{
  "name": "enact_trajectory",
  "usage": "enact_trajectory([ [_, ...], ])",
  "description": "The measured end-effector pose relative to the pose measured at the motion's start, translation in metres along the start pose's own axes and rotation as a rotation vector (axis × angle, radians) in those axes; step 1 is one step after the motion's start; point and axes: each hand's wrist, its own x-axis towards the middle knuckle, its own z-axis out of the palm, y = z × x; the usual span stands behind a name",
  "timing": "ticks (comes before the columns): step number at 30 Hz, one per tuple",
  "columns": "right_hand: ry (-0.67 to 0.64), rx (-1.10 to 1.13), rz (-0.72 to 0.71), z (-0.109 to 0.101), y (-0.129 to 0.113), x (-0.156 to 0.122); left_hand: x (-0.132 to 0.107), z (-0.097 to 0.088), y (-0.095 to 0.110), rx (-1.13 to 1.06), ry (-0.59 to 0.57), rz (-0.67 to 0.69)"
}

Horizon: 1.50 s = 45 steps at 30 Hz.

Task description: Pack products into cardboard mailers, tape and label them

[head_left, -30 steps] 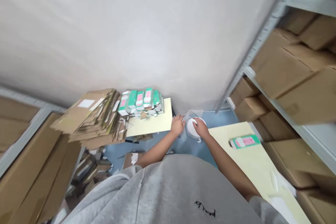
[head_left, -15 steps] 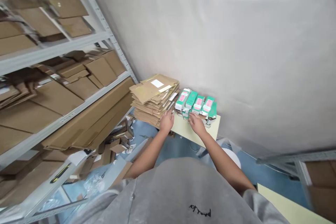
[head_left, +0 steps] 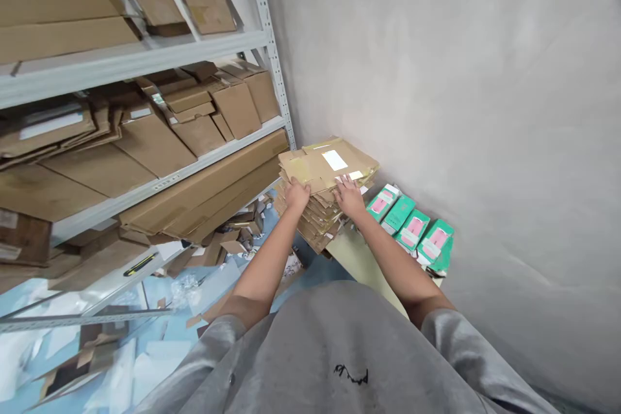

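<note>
A tall stack of flattened cardboard boxes (head_left: 315, 223) stands at the end of a pale yellow table against the wall. The top flattened cardboard box (head_left: 315, 168) carries a white label. At its front left edge, my left hand (head_left: 297, 195) is closed with curled fingers. My right hand (head_left: 348, 197) grips the same edge farther right, its fingers laid over the top near a white strip. Its thumb is partly hidden. Right of the stack, several green-and-pink small boxes (head_left: 398, 213) lie in a row beyond my right forearm.
Metal shelving (head_left: 218, 158) full of brown cartons rises on the left. Opened cartons and packing scraps (head_left: 237, 239) litter the blue floor beneath it. A yellow-and-black cutter (head_left: 139, 265) lies on a low shelf. The grey wall (head_left: 436, 77) closes off the back and right.
Both hands have moved onto the top flattened box; my right hand has left the green boxes. My view has turned left, so the shelving and stack appear farther right.
</note>
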Motion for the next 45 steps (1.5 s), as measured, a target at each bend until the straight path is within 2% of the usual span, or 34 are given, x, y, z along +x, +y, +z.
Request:
enact_trajectory([
  [3, -0.102, -0.045, -0.045, 0.011, 0.004, 0.047, 0.017, 0.008, 0.010, 0.031, 0.032, -0.094],
  [6, -0.171, -0.062, -0.060, 0.027, 0.005, 0.072, 0.032, 0.012, 0.009, -0.004, 0.055, -0.173],
  [10, -0.172, -0.066, -0.058, 0.044, 0.002, 0.080, 0.052, 0.015, -0.006, -0.232, 0.026, -0.241],
  [14, -0.153, -0.069, -0.051, 0.049, -0.001, 0.081, 0.069, 0.019, -0.024, -0.458, 0.027, -0.279],
  [18, -0.160, -0.074, -0.026, 0.047, -0.006, 0.085, 0.080, 0.022, -0.033, -0.570, -0.004, -0.222],
  [21, -0.142, -0.050, -0.010, 0.046, -0.008, 0.090, 0.084, 0.021, -0.037, -0.777, -0.042, -0.129],
  [25, -0.060, 0.064, 0.097, 0.040, -0.001, 0.100, 0.087, 0.007, -0.044, -0.992, -0.105, 0.000],
  [31, 0.281, 0.154, 0.420, 0.009, 0.029, 0.109, 0.098, -0.039, -0.057, -1.019, -0.304, 0.117],
  [34, 0.381, 0.239, 0.588, -0.013, 0.039, 0.096, 0.106, -0.055, -0.055, -1.006, -0.396, 0.180],
  [37, 0.471, 0.326, 0.662, -0.031, 0.043, 0.067, 0.111, -0.061, -0.044, -0.921, -0.447, 0.265],
  [41, 0.665, 0.343, 0.792, -0.054, 0.042, 0.007, 0.106, -0.051, -0.014, -0.820, -0.531, 0.369],
  [45, 0.805, 0.308, 0.962, -0.081, 0.040, -0.068, 0.073, -0.029, 0.031, -0.840, -0.708, 0.455],
])
